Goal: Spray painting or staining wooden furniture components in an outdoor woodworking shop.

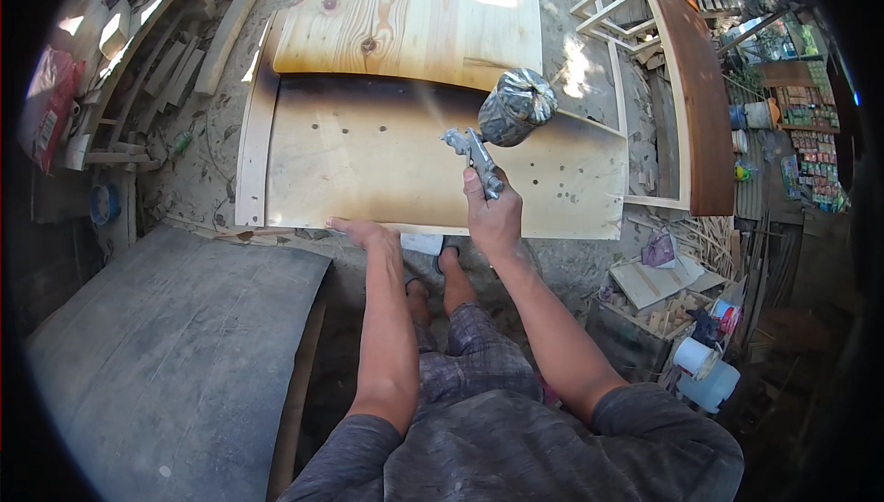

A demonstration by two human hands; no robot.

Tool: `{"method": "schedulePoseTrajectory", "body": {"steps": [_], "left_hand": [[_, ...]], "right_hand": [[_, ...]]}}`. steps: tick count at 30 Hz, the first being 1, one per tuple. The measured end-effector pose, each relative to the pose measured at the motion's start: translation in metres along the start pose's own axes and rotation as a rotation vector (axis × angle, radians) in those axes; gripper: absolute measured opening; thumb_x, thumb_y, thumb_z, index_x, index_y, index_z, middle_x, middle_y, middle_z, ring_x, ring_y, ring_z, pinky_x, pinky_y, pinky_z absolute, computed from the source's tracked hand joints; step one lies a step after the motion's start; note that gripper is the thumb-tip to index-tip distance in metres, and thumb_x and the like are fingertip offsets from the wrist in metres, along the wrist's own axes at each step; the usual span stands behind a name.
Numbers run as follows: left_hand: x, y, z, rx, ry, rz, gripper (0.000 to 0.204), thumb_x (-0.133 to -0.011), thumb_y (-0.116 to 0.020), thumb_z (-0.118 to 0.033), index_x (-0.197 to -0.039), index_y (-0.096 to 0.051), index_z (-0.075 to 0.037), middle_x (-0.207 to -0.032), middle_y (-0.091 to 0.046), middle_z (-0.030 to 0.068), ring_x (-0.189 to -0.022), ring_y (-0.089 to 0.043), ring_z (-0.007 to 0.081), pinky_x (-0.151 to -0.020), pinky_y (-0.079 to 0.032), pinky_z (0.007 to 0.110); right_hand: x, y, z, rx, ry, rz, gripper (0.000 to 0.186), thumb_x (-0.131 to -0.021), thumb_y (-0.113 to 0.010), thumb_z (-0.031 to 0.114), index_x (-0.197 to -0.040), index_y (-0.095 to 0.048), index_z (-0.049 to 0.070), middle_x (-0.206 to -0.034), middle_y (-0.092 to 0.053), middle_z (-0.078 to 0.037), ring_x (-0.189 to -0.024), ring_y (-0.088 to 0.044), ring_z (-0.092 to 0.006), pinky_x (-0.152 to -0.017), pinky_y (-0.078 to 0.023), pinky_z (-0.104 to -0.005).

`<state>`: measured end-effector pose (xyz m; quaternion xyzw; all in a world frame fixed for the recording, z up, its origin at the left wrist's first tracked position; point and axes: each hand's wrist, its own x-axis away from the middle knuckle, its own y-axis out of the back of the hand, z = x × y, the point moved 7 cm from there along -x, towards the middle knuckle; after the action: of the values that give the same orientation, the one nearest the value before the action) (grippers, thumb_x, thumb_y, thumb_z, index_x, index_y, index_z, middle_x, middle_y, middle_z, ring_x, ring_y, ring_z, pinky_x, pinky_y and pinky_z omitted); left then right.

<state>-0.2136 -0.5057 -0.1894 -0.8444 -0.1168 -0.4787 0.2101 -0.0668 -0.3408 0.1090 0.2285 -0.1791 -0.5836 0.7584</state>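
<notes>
Fingers of my right hand [497,218] curl firmly round a grip; my left hand [366,232] touches the near edge of the dark-shaded panel [405,170], its hold unclear. Beyond lies the knotty panel [396,18]. Right of middle, above the near panel, is my spray gun [481,170], its cup [517,108] farther right. Shading the edges seems under way; next calls for a steady, even sweep.

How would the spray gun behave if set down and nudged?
The spray gun would likely tip or roll: its rounded cup looks much bulkier than the slim body. It's probably stiff, given the hard-looking grey surface. It may feel cup-heavy, though the contents are hidden.
</notes>
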Motion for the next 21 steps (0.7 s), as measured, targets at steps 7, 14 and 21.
{"method": "schedulePoseTrajectory", "body": {"steps": [7,14,21], "left_hand": [[-0.045,-0.014,-0.032,-0.314,-0.597,0.486,0.083,-0.100,-0.030,-0.070,-0.157,-0.034,-0.011,-0.164,-0.032,0.0117,-0.148,-0.033,0.0349,-0.121,-0.027,0.051],[0.083,-0.064,-0.031,0.065,0.044,0.264,0.082,-0.102,-0.021,-0.069,-0.157,-0.033,-0.009,-0.163,-0.033,0.0125,-0.148,-0.033,0.0348,-0.122,-0.026,0.050],[0.092,-0.065,-0.036,0.041,0.011,0.196,0.080,-0.103,-0.021,-0.066,-0.156,-0.035,-0.007,-0.162,-0.035,0.0127,-0.145,-0.038,0.0337,-0.122,-0.028,0.048]], "right_hand": [[0.011,0.090,-0.057,0.089,-0.191,-0.177,0.040,-0.100,-0.062,0.035,-0.103,-0.064,-0.005,-0.079,-0.066,-0.024,-0.075,-0.066,-0.0441,-0.069,-0.051,-0.0463],[0.018,0.115,-0.091,0.192,-0.176,-0.418,0.039,-0.101,-0.060,0.034,-0.109,-0.062,-0.004,-0.082,-0.067,-0.026,-0.079,-0.065,-0.0471,-0.072,-0.050,-0.0506],[0.013,0.050,-0.031,-0.032,-0.087,-0.143,0.034,-0.103,-0.059,0.032,-0.098,-0.066,-0.002,-0.075,-0.065,-0.012,-0.067,-0.062,-0.0239,-0.065,-0.049,-0.0384]]}}
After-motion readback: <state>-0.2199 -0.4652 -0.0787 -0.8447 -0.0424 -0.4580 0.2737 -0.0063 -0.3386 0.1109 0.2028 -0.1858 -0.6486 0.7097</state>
